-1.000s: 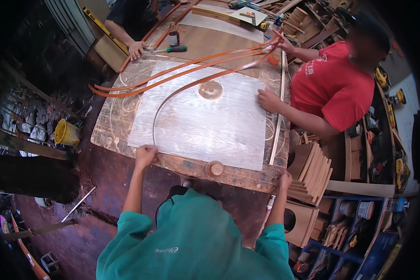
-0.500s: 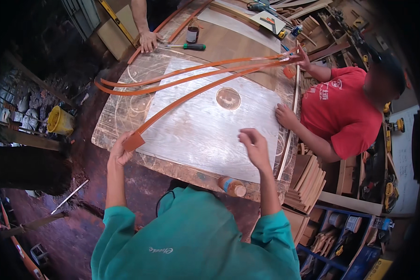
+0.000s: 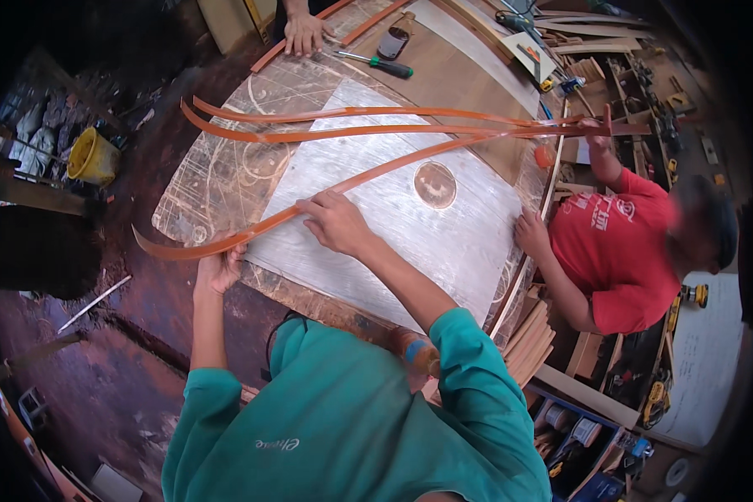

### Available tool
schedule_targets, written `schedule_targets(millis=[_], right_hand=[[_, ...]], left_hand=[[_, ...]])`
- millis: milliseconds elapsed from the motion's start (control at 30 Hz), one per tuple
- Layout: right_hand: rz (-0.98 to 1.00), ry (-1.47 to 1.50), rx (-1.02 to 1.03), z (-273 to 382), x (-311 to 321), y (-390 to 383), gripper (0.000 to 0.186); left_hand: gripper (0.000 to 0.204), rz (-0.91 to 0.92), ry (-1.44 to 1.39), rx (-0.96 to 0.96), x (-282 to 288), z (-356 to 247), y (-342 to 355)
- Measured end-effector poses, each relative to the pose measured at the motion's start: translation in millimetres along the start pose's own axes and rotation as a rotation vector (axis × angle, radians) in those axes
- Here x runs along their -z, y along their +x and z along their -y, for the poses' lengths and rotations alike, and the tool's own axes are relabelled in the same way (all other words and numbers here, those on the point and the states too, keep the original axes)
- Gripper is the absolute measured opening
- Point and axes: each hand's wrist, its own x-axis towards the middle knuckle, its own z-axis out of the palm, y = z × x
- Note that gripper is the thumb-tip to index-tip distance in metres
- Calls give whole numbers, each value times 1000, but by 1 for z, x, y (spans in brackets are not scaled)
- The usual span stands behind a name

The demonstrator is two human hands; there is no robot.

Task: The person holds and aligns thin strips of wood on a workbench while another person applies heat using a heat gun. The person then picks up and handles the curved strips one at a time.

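A long, curved orange-brown strip (image 3: 381, 170), apparently wood, slants over the near side of the worktable. My left hand (image 3: 218, 268) is closed around it from below, close to its curled left end. Farther along, my right hand (image 3: 341, 224) grips the same strip from above, fingertips on its edge and palm hidden. Two similar strips (image 3: 335, 133) lie beyond it, their left ends curving up toward the far side. All of them converge at the right, where a co-worker in red holds their ends in a raised hand (image 3: 596, 138).
Beneath the strips is a pale board (image 3: 343, 268) with a round mark on the scratched worktable (image 3: 171, 201). A screwdriver (image 3: 376, 64) and dark bottle (image 3: 395, 35) are at the back, beside another person's hand (image 3: 304, 33). An orange-brown bottle (image 3: 414, 351) stands at the near edge.
My right hand has come left from over the board onto the strip. The near strip has turned, and its curled end now reaches past my left hand. The view has shifted.
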Motion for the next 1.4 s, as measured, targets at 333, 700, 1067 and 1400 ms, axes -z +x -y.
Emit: schedule_targets(millis=[333,700,1067,1400], right_hand=[[15,-27,-46,-5,-25,-5,37],[29,-3,-36,-9,-22,-12,37],[43,-6,-66,2,-18,-11,35],[-41,114,-66,-4,-18,-10,25]], left_hand=[[26,-112,74,-11,-1,-7,5],[22,-144,72,-30,4,-12,11],[20,-96,94,-50,8,-11,12],[30,-66,156,-97,14,-9,12]])
